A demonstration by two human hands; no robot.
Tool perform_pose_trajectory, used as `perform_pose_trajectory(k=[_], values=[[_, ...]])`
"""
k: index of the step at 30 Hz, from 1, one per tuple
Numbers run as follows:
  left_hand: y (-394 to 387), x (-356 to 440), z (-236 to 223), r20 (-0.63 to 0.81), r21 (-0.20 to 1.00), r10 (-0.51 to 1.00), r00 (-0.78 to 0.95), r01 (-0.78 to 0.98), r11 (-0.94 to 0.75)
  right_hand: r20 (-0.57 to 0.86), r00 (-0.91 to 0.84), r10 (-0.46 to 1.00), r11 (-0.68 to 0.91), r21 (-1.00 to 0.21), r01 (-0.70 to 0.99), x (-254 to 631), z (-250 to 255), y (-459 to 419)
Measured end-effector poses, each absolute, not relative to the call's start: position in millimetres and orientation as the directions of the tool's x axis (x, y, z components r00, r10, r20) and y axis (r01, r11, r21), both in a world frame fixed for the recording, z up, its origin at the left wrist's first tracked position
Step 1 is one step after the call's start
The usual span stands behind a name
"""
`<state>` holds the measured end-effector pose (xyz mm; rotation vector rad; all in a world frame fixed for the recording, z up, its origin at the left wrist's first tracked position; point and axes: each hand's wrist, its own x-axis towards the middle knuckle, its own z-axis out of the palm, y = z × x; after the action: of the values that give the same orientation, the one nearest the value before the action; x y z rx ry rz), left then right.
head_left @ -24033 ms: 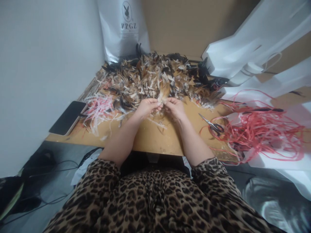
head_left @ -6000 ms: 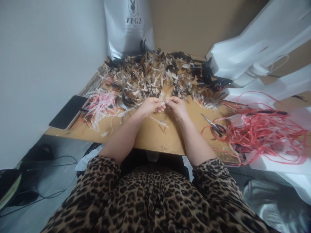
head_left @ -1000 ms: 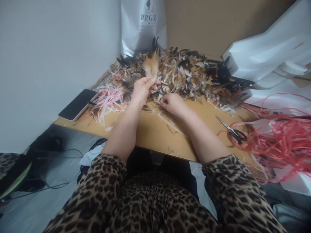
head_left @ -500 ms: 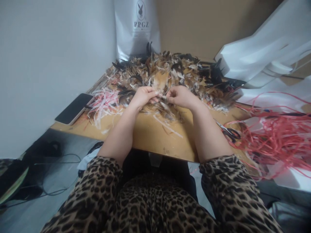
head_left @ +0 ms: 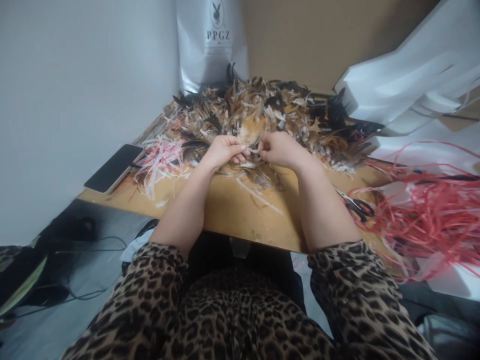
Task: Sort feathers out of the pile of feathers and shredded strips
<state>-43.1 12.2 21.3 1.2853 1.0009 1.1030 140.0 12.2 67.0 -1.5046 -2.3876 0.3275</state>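
Note:
Over the near side of the feather pile my left hand [head_left: 226, 151] is closed in a pinch on the base of a tan-orange feather bunch [head_left: 252, 129], whose fluffy end points away from me. A short gap to the right, my right hand [head_left: 279, 148] is closed too, thumb and fingers pressed together. A thin whitish strand [head_left: 254, 150] runs between the two sets of fingertips; I cannot make out exactly what it is. Behind both hands spreads the heap of brown, black and white feathers [head_left: 296, 107].
A phone [head_left: 113, 168] lies at the table's left edge beside pink and white strips [head_left: 163, 159]. Black-handled scissors [head_left: 358, 206] rest right of my forearm, next to tangled red strips [head_left: 431, 215]. A silver-white bag [head_left: 213, 60] stands behind; white sheeting [head_left: 405, 75] hangs at right.
The feather bunch leans slightly more to the right. Dark feather tips seen between my hands earlier no longer show there; a pale strand shows instead. Both hands stay in nearly the same place.

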Motion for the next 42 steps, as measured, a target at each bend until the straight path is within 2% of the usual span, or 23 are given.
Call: perform_pose_trajectory(k=[7,14,18,22,27,33,42], values=[[14,-42,18,0.021,0.998,0.977,0.212,-0.064,-0.008,0.164,-0.429,0.888,0.445,-0.541,0.714,143,70,14],[17,-42,15,-0.023,0.989,0.972,0.235,-0.137,0.057,0.219,-0.388,0.895,0.426,-0.675,0.602,146,61,25],[17,-43,18,-0.043,0.97,0.979,0.2,-0.226,0.089,0.272,-0.281,0.92,0.381,-0.784,0.49,144,57,28],[19,-44,23,-0.079,0.911,0.991,0.109,-0.396,0.116,0.315,-0.122,0.941,0.337,-0.899,0.281,139,53,29],[20,-43,20,-0.064,0.888,0.988,0.138,-0.444,0.119,0.223,-0.134,0.966,0.247,-0.948,0.203,123,45,26],[17,-41,17,-0.023,0.913,0.978,0.208,-0.394,0.105,0.236,-0.116,0.965,0.241,-0.97,0.033,112,33,27],[13,-40,20,-0.043,0.929,0.971,0.236,-0.349,0.125,0.197,-0.097,0.976,0.197,-0.98,-0.015,113,31,27]])
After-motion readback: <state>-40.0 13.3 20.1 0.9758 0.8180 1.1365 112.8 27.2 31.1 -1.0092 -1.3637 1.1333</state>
